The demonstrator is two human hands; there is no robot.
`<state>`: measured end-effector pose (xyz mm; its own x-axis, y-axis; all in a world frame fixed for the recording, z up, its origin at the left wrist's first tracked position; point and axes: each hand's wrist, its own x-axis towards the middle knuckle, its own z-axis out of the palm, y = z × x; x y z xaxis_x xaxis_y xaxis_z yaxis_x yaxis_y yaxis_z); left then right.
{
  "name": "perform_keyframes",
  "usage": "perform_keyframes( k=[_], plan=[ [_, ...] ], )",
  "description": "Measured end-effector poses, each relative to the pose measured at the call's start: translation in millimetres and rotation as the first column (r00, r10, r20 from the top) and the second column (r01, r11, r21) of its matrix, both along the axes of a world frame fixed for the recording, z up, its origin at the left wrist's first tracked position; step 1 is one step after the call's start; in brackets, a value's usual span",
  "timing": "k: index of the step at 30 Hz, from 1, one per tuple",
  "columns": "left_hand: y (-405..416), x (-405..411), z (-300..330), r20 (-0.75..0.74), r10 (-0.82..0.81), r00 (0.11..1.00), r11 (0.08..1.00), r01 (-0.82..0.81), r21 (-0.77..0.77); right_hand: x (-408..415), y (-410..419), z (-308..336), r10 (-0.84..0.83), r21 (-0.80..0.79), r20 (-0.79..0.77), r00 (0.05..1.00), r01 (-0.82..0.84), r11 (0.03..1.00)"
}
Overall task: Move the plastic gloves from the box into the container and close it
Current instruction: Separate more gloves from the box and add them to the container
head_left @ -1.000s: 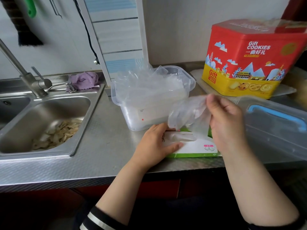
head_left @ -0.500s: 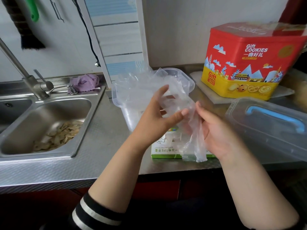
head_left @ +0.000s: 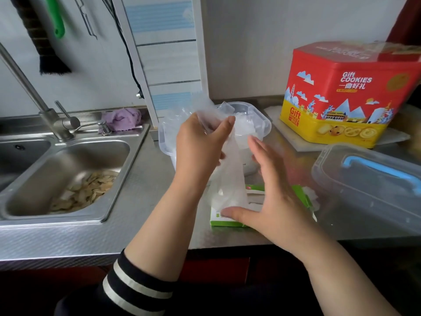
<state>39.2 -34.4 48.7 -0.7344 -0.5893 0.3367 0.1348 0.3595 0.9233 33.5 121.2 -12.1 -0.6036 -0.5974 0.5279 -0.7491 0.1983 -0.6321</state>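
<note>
Here, in the head view, a brushed stainless-steel counter (head_left: 145,192) is seen from above, its front edge ribbed. A thin, crinkled, translucent plastic glove (head_left: 227,169) is pinched near its top between the thumb and fingers of the left hand (head_left: 200,144); the film hangs in soft folds from that grip down to the slot of the flat green-and-white cardboard glove box (head_left: 227,218), which lies on the counter near its front edge. The right hand (head_left: 273,199) is held over the box with fingers straight and spread, gripping nothing; its thumb is laid along the box's near left part, just below the hanging glove. Whether the palm touches the box cannot be told. Just behind the hands stands the clear, round-cornered plastic container (head_left: 262,124), lidless, with more filmy gloves heaped in it; the left hand and the glove's top are held above its rim. To the right, the clear plastic lid with a blue handle (head_left: 373,179) is lying apart on the counter. Behind it a red-and-yellow printed cookie tin (head_left: 341,94) is set. At the left a steel sink (head_left: 68,179) holds pale flakes.
</note>
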Motion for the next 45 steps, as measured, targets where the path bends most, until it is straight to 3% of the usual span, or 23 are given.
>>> perform_keyframes(
  k=[2, 5, 7, 9, 11, 17, 19, 22, 26, 28, 29, 30, 31, 33, 36, 39, 42, 45],
  plan=[
    [0, -2, 4, -0.019, 0.043, 0.999, 0.999, -0.043, -0.009, -4, -10, 0, -0.118, -0.056, -0.162, 0.980, 0.110, 0.992],
    [-5, -6, 8, -0.060, 0.099, 0.993, 0.994, -0.101, -0.029, -15, -20, 10, -0.302, -0.293, -0.292, 0.907, 0.216, 0.931],
    [-16, -10, 11, -0.097, 0.128, 0.987, 0.991, -0.132, -0.027, -30, -25, 26, -0.338, -0.387, -0.190, 0.922, 0.246, 0.889],
    [-35, -16, 14, -0.131, 0.148, 0.980, 0.987, -0.155, -0.042, -54, -33, 44, -0.301, -0.396, 0.085, 0.950, 0.310, 0.865],
    [-56, -24, 16, -0.123, 0.173, 0.977, 0.976, -0.187, -0.115, -85, -43, 58, -0.316, -0.287, 0.237, 0.919, 0.377, 0.881],
    [-105, -55, 13, 0.137, 0.311, 0.941, 0.866, -0.220, -0.448, -146, -82, 71, -0.477, 0.162, 0.014, 0.879, 0.469, 0.868],
    [-115, -65, 10, 0.236, 0.383, 0.893, 0.782, -0.177, -0.598, -162, -94, 65, -0.482, 0.266, -0.011, 0.876, 0.467, 0.843],
    [-123, -74, 4, 0.313, 0.387, 0.867, 0.724, -0.076, -0.686, -176, -103, 56, -0.459, 0.394, -0.094, 0.884, 0.456, 0.798],
    [-133, -65, -1, 0.175, 0.422, 0.890, 0.743, -0.228, -0.630, -179, -106, 56, -0.440, 0.418, -0.168, 0.882, 0.468, 0.778],
    [-123, -57, 1, -0.036, 0.432, 0.901, 0.640, -0.335, -0.691, -176, -107, 59, -0.436, 0.420, -0.212, 0.875, 0.484, 0.767],
    [-112, -53, 3, -0.147, 0.355, 0.923, 0.587, -0.343, -0.734, -175, -107, 60, -0.441, 0.425, -0.229, 0.868, 0.497, 0.757],
    [-100, -50, 5, -0.173, 0.226, 0.959, 0.558, -0.273, -0.783, -174, -107, 60, -0.446, 0.430, -0.231, 0.865, 0.501, 0.751],
    [-88, -49, 5, -0.086, 0.094, 0.992, 0.546, -0.123, -0.829, -174, -108, 60, -0.451, 0.435, -0.225, 0.864, 0.503, 0.746],
    [-68, -47, 6, 0.275, -0.013, 0.961, 0.543, 0.237, -0.806, -175, -109, 58, -0.462, 0.437, -0.188, 0.867, 0.495, 0.751],
    [-64, -52, -2, 0.590, 0.036, 0.806, 0.603, 0.453, -0.656, -177, -105, 58, -0.472, 0.262, -0.047, 0.880, 0.467, 0.844],
    [-62, -49, 2, 0.614, 0.041, 0.788, 0.653, 0.444, -0.614, -175, -87, 65, -0.458, -0.077, 0.182, 0.870, 0.477, 0.876],
    [-63, -44, 6, 0.424, 0.071, 0.903, 0.668, 0.272, -0.692, -152, -60, 67, -0.355, -0.310, 0.310, 0.882, 0.447, 0.839],
    [-60, -35, 2, 0.040, 0.095, 0.995, 0.700, -0.038, -0.713, -114, -33, 53, -0.074, -0.306, 0.341, 0.937, 0.185, 0.934]
  ],
)
